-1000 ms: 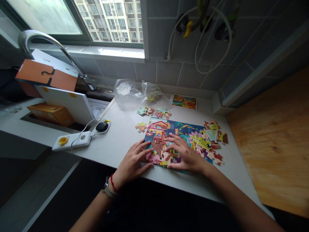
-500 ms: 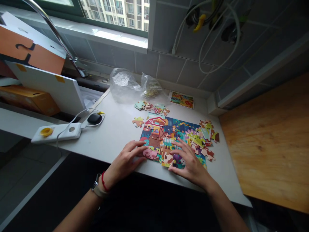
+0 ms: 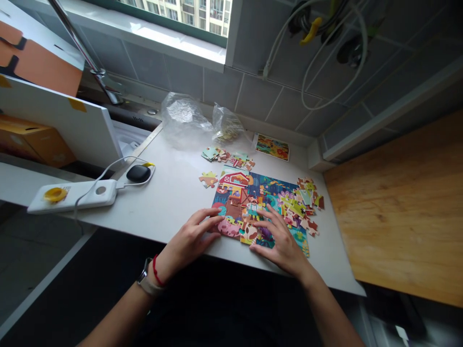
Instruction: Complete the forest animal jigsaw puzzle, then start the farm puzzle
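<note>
A colourful jigsaw puzzle (image 3: 233,205) with a red barn lies near the counter's front edge, its joined pieces resting over a dark blue picture board (image 3: 275,185). At its lower left edge is my left hand (image 3: 197,233), fingers extended and touching the pink pig part. My right hand (image 3: 280,238) rests over the lower middle with its fingers spread, beside the cow piece (image 3: 249,233). Loose puzzle pieces (image 3: 304,202) are heaped on the board's right side. More loose pieces (image 3: 235,160) lie behind the barn, and a separate piece cluster (image 3: 208,179) sits to its left.
Behind the pieces are a crumpled clear plastic bag (image 3: 186,120), a smaller bag with pieces (image 3: 227,127) and a picture card (image 3: 272,146). A power strip (image 3: 79,195) with a cable and a black charger case (image 3: 138,172) lie left. A wooden board (image 3: 398,202) stands right.
The camera view has shifted slightly. Both hands keep nearly the same pose on the puzzle; the right fingers have moved a little to the left around the cow piece.
</note>
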A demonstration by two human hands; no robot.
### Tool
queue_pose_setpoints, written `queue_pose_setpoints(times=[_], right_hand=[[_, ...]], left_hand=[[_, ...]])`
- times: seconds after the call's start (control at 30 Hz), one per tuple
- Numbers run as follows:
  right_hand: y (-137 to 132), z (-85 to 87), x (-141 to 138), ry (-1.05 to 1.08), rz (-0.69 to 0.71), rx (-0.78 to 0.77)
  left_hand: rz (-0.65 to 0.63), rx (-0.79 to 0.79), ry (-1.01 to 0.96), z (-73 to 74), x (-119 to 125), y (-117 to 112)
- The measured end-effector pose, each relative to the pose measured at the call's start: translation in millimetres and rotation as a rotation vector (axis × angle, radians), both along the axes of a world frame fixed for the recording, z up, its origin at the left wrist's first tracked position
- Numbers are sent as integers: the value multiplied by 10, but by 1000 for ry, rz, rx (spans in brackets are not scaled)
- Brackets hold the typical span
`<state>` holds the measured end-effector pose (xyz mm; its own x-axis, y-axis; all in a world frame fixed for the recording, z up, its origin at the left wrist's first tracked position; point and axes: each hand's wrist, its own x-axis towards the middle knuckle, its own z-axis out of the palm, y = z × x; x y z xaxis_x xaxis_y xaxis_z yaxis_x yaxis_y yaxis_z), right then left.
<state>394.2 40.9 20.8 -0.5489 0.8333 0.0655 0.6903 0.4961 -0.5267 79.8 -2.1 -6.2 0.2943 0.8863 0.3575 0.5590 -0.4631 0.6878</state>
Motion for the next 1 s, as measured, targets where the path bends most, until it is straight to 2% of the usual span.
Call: queue_pose_setpoints(times=[0.2, 0.37, 0.5, 0.8, 0.9, 1.0], right_hand=[[-55, 18, 121, -5, -84, 156], [-175, 23, 479, -18, -201, 253], [-276, 47, 795, -66, -239, 284], [-168, 305, 1513, -242, -287, 174], [-81, 342, 1562, -274, -304, 147], [24, 345, 1420, -258, -294, 123]], left_hand=[[-25, 10, 16, 0, -9, 4], [-7, 54, -13, 12, -2, 14], [-15, 57, -15, 3, -2, 16], [-29, 73, 35, -35, -5, 16], [-22, 77, 42, -27, 6, 11], [-18, 66, 62, -9, 9, 7]])
